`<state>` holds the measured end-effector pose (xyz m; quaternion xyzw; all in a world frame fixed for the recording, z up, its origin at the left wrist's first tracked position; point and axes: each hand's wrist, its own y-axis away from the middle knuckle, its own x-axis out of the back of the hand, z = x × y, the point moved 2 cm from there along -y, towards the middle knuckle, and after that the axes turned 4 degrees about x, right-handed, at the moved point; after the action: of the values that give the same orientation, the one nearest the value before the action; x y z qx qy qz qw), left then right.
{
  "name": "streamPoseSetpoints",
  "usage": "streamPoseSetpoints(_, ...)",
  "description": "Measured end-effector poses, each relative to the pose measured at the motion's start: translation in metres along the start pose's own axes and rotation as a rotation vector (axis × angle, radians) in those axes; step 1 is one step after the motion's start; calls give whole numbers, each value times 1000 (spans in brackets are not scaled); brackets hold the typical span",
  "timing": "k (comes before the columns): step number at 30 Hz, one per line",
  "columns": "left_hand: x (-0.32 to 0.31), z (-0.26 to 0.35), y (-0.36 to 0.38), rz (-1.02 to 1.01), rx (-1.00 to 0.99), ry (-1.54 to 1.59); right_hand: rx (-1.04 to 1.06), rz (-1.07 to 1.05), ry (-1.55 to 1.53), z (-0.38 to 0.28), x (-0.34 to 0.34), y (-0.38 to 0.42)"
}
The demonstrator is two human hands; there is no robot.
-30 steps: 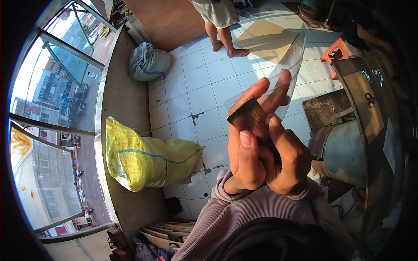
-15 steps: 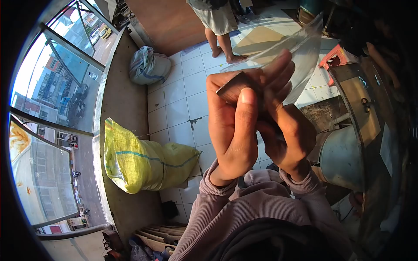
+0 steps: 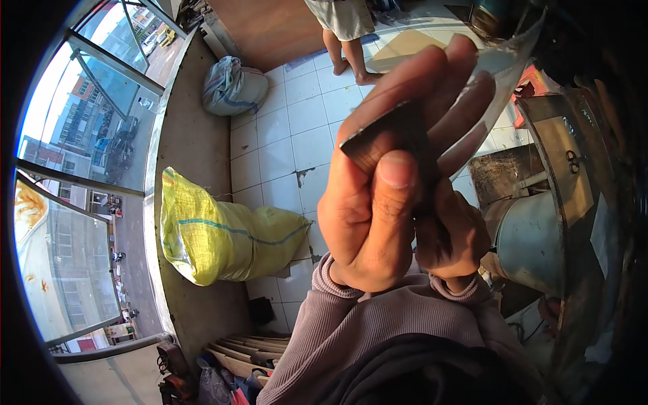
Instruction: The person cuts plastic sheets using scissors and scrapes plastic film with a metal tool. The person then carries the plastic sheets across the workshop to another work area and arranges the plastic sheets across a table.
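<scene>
Thumb of the left hand (image 3: 368, 219) pins a dark, flat, straight-edged piece (image 3: 398, 125); right hand (image 3: 462, 236) curled, grip unclear; slack thumb pressure could drop it.

Dark piece (image 3: 414, 131) partly hidden behind left hand (image 3: 371, 202), person (image 3: 345, 21) cut off by top edge

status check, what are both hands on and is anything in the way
Left hand: thumb pressing dark flat piece. Right hand: curled close by, grip unclear. Clear plastic sheet beyond left fingers; no obstruction seen.
</scene>
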<state>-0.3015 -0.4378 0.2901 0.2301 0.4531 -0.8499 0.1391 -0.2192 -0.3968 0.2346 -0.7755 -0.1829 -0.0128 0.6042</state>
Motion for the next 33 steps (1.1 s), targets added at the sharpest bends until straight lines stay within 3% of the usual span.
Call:
streamPoseSetpoints(14, 5, -1, 14, 75, 28, 47, -19, 32, -37, -8, -6, 3)
streamPoseSetpoints(19, 10, -5, 14, 148, 23, 42, -69, -175, 51, -8, 1, 0)
streamPoseSetpoints(24, 12, -7, 13, 181, 49, -53, -229, -195, -102, 4, -3, 1)
streamPoseSetpoints(26, 14, -8, 12, 108, 186, 99, -235, -154, -199, 12, -4, 4)
streamPoseSetpoints(29, 19, -17, 10, 22, 270, 61, -257, -64, -335, 18, -3, 7)
streamPoseSetpoints(31, 21, -23, 8, 5, 367, -17, -254, -111, -396, 25, -4, 6)
streamPoseSetpoints(33, 17, -25, 7, 38, 332, -43, -257, -187, -347, 26, -1, -1)
